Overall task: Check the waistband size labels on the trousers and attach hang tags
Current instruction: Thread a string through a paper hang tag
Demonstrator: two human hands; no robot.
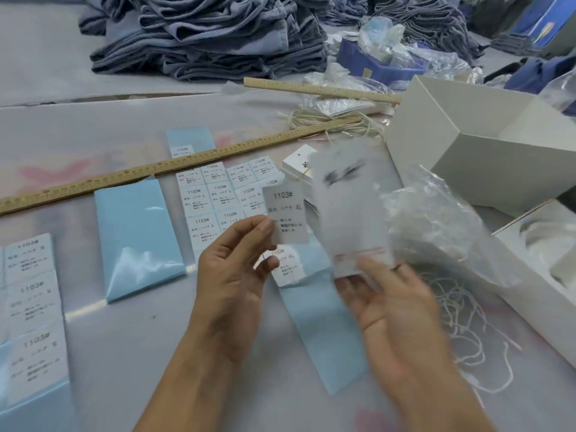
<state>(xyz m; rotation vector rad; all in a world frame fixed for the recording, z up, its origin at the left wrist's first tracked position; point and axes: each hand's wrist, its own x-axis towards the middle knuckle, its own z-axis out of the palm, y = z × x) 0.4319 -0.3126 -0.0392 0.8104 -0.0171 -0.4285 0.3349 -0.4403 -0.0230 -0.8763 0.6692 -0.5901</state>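
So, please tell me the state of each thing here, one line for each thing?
Left hand: pinches the peeled XL sticker by its edge.
Right hand: blurred, holds a white hang tag from below.
White box: open.
Trousers: folded, stacked at the back.
Long ruler: flat on the table, across the label sheets.
Strings: loose, tangled.
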